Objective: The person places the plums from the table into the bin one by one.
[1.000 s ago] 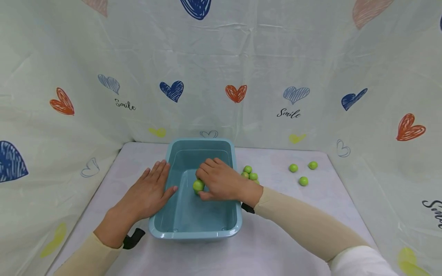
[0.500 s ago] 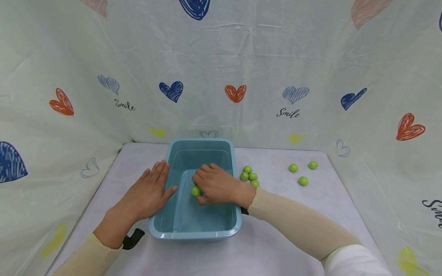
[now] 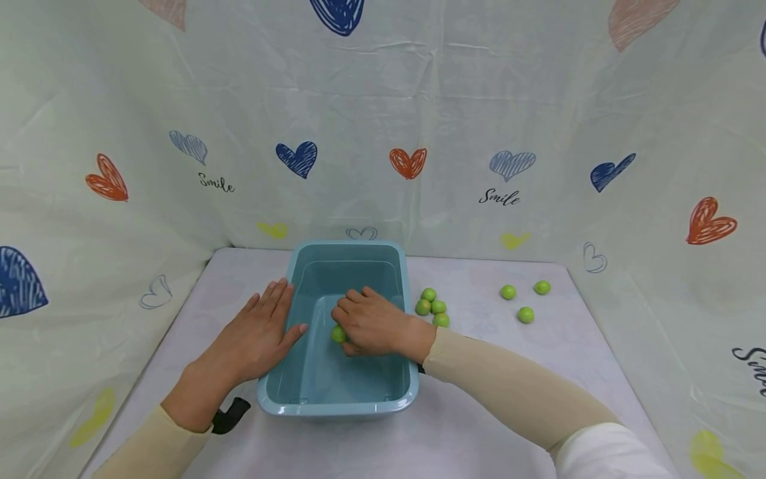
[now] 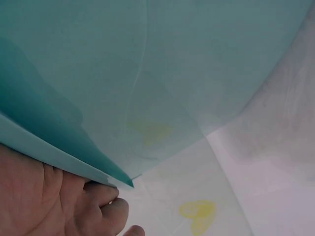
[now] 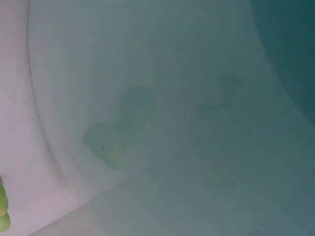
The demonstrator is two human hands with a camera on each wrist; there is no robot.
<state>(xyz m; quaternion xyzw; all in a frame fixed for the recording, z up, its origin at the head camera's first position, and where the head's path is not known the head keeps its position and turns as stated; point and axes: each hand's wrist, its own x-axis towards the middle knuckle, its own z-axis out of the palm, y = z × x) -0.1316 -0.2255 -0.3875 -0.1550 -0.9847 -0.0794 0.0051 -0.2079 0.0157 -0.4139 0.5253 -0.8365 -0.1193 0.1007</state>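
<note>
In the head view, a blue-grey plastic basin (image 3: 338, 408) stands on the table. My right hand (image 3: 374, 324) is down inside it, fingers curled round a small round green fruit (image 3: 339, 334) that looks like a lime. Part of that fruit is hidden by the fingers. My left hand (image 3: 254, 332) rests against the basin's left rim, fingers straight outside and thumb over the edge. The left wrist view shows this hand's palm and fingers (image 4: 106, 216) beside the rim. From the right wrist, the basin wall fills most of the view and the right hand is out of sight.
Just right of the basin sits a cluster of several green fruits (image 3: 439, 307). Three more lie farther right, one of them a green fruit (image 3: 526, 315) nearer the front. The pale table (image 3: 479, 399) is enclosed by a white curtain (image 3: 455, 120) printed with hearts.
My right hand has shifted slightly left and toward me inside the basin with the green fruit in its fingers. The left hand stays where it was.
</note>
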